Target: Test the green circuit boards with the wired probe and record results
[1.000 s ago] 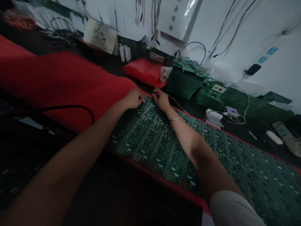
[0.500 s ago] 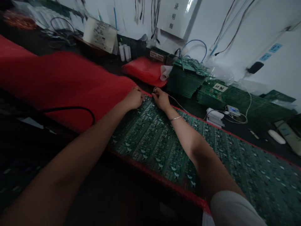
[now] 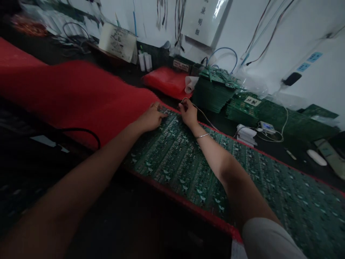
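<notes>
Clock positions read from the centre of the head view. Lighting dim.

Populated circuit boards (image 3: 172, 154) lie flat in slanting rows, from the centre out to 4 o'clock. Red strip (image 3: 229, 229) shows along their near edge at 5 o'clock; a thinner red line runs along the far edge.

Left hand (image 3: 152, 118): just off centre at 10 o'clock, at the far left corner of the boards. Index finger extended onto the board surface, other fingers partly curled. Cannot tell whether anything is held beneath them.

Right hand (image 3: 189, 113): just off centre at 2 o'clock, near the left hand but apart from it, over the far edge of the boards. Thumb and fingers pinched together on a thin cable (image 3: 205, 116), which loops at the fingertips and trails toward 3 o'clock. Its gripped end is hidden. Metal bracelet (image 3: 202, 135) on this wrist.

Red foam sheet (image 3: 81, 93) spreads at 9 to 10 o'clock, reaching the left hand's side of the boards.

Behind, on the dark desk (image 3: 222, 121): red pouch (image 3: 167, 82) at 12; tall board stack (image 3: 212, 95) at 2; lower stack with handwritten label (image 3: 252, 100) between 2 and 3; small device with lit screen (image 3: 266, 126) at 3; white cylinders (image 3: 145, 62) and handwritten page (image 3: 118, 42) at 11.
</notes>
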{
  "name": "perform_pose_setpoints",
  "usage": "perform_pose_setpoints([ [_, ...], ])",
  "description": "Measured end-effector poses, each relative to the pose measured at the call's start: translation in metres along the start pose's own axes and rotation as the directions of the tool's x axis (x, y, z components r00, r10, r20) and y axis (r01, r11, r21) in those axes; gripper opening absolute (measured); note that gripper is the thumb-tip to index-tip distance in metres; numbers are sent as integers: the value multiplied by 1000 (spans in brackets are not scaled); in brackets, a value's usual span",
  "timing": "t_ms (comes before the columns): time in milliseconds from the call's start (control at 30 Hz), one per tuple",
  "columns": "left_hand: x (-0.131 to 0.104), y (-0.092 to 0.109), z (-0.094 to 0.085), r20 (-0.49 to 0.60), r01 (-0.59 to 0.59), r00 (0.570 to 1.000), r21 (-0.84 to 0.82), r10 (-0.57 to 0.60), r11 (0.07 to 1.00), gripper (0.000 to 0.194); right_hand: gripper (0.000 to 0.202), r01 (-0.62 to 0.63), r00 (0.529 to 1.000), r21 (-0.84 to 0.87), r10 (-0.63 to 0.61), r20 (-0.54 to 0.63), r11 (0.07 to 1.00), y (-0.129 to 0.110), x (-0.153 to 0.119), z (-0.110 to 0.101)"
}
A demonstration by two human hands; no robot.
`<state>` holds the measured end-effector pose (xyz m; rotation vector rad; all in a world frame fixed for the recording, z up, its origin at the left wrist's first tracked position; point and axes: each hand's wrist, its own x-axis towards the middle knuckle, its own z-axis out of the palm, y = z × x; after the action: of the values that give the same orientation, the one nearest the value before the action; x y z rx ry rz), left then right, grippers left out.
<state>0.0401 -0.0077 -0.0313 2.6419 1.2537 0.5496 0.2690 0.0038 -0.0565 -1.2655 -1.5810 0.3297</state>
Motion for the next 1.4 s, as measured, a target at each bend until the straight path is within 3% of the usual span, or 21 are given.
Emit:
perform_pose_setpoints([
  [167,1,-15,-1,-226,31,972,-161,-67,986,47,18,-56,997,140,49,56,989,-1,20,13],
  [333,-7,-22,5,-292,63,946,-254,-139,965,48,14,18,982,92,-35,185,996,-17,35,36],
  [500,-13,-18,11,-245,50,956,-399,-159,916,50,14,13,982,51,-22,187,999,-20,33,46],
  [867,-16,-14,11,-255,53,951,-418,-173,907,51,13,88,974,29,-93,206,996,-11,31,48],
  [1100,0,-30,-5,-303,140,906,-445,-296,884,39,14,102,971,-45,-89,220,994,-9,30,50],
  [1233,14,-39,-20,-212,205,909,-524,-360,827,36,12,61,973,-42,-50,225,997,-8,29,51],
  [1400,22,-44,-22,-58,249,941,-552,-334,796,29,12,43,973,-58,-29,227,997,-9,29,51],
])
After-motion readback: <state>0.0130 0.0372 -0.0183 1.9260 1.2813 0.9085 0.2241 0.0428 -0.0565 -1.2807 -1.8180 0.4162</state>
